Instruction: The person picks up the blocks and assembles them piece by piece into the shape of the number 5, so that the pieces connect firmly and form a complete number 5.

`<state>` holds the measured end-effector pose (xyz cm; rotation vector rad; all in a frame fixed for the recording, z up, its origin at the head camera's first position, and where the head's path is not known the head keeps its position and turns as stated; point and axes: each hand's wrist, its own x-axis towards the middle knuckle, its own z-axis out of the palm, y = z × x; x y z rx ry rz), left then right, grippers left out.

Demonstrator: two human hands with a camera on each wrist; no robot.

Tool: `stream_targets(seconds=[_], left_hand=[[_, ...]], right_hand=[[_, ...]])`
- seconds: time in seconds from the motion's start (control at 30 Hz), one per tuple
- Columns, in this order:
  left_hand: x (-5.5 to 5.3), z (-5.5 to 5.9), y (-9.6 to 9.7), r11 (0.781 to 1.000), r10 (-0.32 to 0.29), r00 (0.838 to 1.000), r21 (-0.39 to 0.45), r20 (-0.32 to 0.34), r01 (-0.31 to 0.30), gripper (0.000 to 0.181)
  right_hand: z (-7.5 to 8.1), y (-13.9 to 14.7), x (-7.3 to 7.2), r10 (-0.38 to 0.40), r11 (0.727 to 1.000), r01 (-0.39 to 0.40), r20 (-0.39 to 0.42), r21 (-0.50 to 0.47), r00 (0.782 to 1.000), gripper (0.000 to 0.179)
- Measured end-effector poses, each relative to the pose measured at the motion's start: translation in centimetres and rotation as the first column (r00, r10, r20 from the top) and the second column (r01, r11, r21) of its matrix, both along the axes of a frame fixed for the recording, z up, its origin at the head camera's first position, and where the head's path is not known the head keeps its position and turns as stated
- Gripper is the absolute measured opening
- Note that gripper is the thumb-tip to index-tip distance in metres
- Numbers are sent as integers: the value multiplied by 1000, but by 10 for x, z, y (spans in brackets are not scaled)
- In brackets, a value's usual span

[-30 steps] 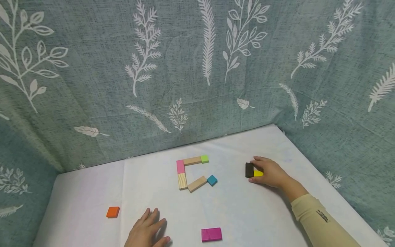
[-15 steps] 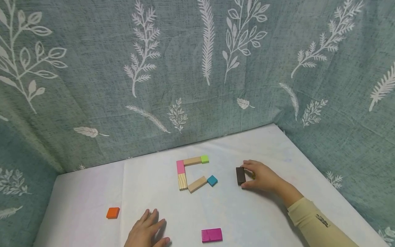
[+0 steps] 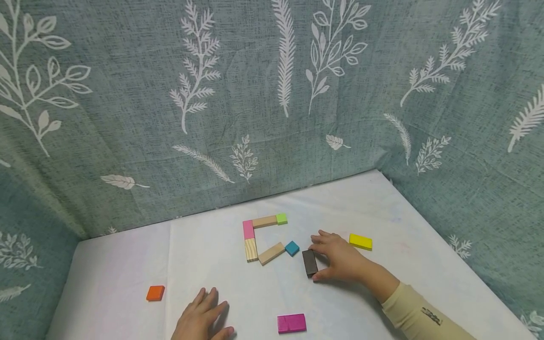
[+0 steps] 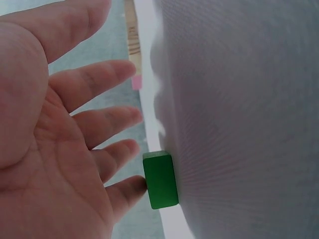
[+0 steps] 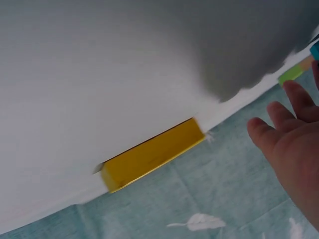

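Note:
My right hand (image 3: 340, 257) pinches a dark brown block (image 3: 310, 263) between thumb and fingers, low over the white tabletop. Just left of it lies a blue block (image 3: 292, 248), touching the end of a plain wooden block (image 3: 271, 253). That one ends an open, C-like outline with a striped wooden block (image 3: 251, 249), a pink block (image 3: 248, 230), another wooden block (image 3: 265, 221) and a lime green block (image 3: 282, 219). At the front, my left hand (image 3: 199, 315) is spread, holding nothing. In the left wrist view a green block (image 4: 161, 180) shows by its little finger.
A yellow block (image 3: 360, 242) lies behind the right wrist. Near the front is a magenta block (image 3: 291, 323), and an orange block (image 3: 155, 293) sits at the left. A patterned teal curtain (image 3: 255, 94) closes off the back and sides of the table.
My right hand has carried the dark brown block left and toward the front, closer to the blue block. The yellow block is now uncovered. My left hand stays in place.

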<state>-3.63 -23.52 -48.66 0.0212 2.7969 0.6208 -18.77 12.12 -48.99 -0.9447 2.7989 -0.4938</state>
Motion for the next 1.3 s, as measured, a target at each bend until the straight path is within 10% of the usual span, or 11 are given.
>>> stream_targets(seconds=[0.93, 1.3], left_hand=[[-9, -4, -5, 994, -95, 995, -59, -10, 94, 70], [-4, -2, -2, 995, -89, 994, -51, -67, 85, 69]], right_hand=[[-1, -24, 6, -22, 989, 21, 6, 143, 1000, 86], [20, 30, -4, -190, 977, 197, -82, 77, 978, 77]])
